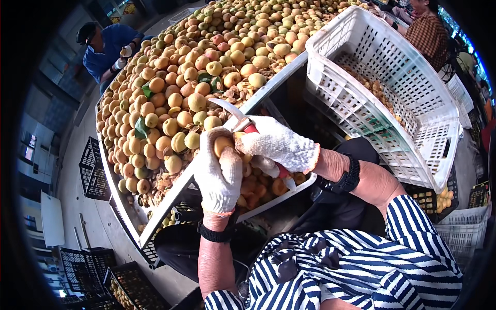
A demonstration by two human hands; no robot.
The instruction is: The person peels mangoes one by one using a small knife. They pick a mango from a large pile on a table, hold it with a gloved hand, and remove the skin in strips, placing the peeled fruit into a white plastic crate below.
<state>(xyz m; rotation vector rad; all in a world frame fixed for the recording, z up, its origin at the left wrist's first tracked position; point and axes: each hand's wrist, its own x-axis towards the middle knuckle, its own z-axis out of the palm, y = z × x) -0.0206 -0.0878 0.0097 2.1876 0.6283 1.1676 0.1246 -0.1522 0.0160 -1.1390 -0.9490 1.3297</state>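
My left hand point(217, 180), in a white knit glove with soiled fingertips, grips a yellow-orange apricot point(222, 145). Close against it, my right hand point(277, 141), gloved alike, holds a red-handled curved knife point(228, 107). The knife's blade points up and left, over the edge of the fruit table, and the metal butt end shows below the hand. Another bit of yellow fruit shows between the hands; whether it is a separate piece I cannot tell. Beneath them is a white tray point(267, 203) of opened apricot halves point(254, 188), partly hidden by my hands.
Whole apricots point(170, 97) are heaped on a metal-edged table point(167, 211), with pits and leaves among them. A white plastic crate point(387, 112) with fruit remnants tilts at right. Black crates point(95, 170) stand on the floor. Two people point(112, 50) point(426, 35) sit across the table.
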